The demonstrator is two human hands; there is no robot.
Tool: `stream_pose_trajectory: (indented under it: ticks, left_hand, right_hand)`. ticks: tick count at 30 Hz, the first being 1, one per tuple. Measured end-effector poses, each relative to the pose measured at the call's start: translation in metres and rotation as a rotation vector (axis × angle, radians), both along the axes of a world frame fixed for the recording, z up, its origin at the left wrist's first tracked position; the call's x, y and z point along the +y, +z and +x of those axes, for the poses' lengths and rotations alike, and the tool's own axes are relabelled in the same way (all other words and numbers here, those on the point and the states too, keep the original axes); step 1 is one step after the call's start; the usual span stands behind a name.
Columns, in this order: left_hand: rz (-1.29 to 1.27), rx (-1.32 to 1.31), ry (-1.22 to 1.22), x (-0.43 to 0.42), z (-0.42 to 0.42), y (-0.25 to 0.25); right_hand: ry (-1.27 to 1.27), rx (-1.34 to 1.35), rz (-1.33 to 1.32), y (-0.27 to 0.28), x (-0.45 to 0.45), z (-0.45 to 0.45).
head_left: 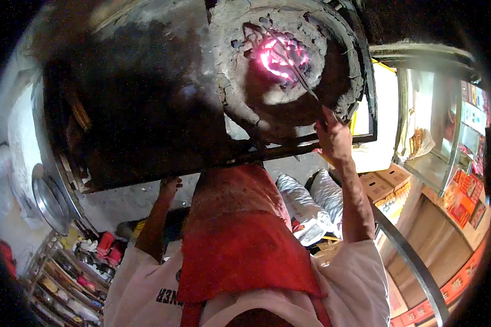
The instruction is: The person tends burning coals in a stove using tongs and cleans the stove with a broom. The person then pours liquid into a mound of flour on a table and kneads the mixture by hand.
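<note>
My right hand (334, 136) is closed around the near end of a long thin metal tool (305, 82). The tool's far end reaches over the glowing pink coals (283, 57) in a round, cracked clay stove (240, 103); its tip is hard to make out against the coals. My left hand (172, 186) hangs low beside the front edge of the dark stove top (147, 136), near my red apron (245, 245). Its fingers look partly curled and show nothing clear between them.
White sacks (303, 210) stand on the floor under the stove's front. Cardboard boxes (377, 185) are to the right, near a metal rail (412, 256). A metal basin (50, 199) leans at the left, above a cluttered rack (65, 278).
</note>
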State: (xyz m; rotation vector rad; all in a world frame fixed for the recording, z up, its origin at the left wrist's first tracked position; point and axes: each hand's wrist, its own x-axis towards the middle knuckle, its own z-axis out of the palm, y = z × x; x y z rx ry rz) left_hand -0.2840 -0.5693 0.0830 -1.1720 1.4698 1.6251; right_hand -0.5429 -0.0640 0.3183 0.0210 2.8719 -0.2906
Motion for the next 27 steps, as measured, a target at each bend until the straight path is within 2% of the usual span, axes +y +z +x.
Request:
stream_pose_trajectory:
  ticks: [2, 4, 5, 7, 8, 10, 12, 14, 18, 21, 24, 25, 26, 27]
  left_hand:
    - [-0.099, -0.015, -0.072, -0.001, -0.001, 0.002]
    - [0.097, 0.103, -0.076, -0.008, 0.0, -0.004]
    - [0.102, 0.101, -0.083, 0.001, -0.006, 0.005]
    - [-0.147, 0.048, -0.158, 0.02, -0.017, 0.021]
    - [-0.144, 0.052, -0.164, 0.021, -0.02, 0.019]
    - [-0.13, -0.03, -0.117, 0.022, -0.024, 0.014]
    - [-0.101, 0.031, -0.121, 0.022, -0.023, 0.01]
    - [-0.078, 0.09, -0.121, 0.022, -0.029, 0.016]
    - [-0.085, 0.006, -0.159, 0.019, -0.032, 0.017]
    - [-0.067, 0.013, -0.111, 0.019, -0.029, 0.018]
    - [-0.039, -0.009, -0.077, 0.006, -0.017, 0.006]
    - [-0.012, -0.028, -0.093, 0.002, -0.015, 0.005]
    - [-0.015, -0.031, -0.088, -0.001, -0.012, 0.004]
    - [-0.019, -0.012, -0.066, -0.002, -0.009, 0.004]
  right_hand:
    - [-0.299, -0.201, -0.362, 0.026, -0.001, 0.021]
    - [-0.145, 0.034, -0.301, 0.022, 0.018, 0.054]
    - [-0.16, 0.088, -0.294, 0.021, 0.025, 0.068]
    - [-0.68, -0.13, -0.929, 0.032, 0.035, 0.092]
    - [-0.439, -0.127, -0.438, 0.055, 0.026, 0.094]
    - [-0.458, -0.094, -0.408, 0.051, 0.026, 0.106]
    - [-0.59, -0.161, -0.624, 0.05, 0.023, 0.109]
    - [-0.558, -0.175, -0.55, 0.052, 0.017, 0.107]
    - [-0.545, -0.116, -0.705, 0.031, 0.015, 0.112]
    - [-0.505, -0.237, -0.842, 0.03, -0.009, 0.09]
    - [-0.352, -0.192, -0.623, 0.019, -0.04, 0.062]
    - [-0.38, -0.292, -0.58, 0.017, -0.046, 0.054]
    - [-0.208, -0.178, -0.32, 0.001, -0.047, 0.049]
    - [-0.192, -0.2, -0.286, -0.001, -0.05, 0.044]
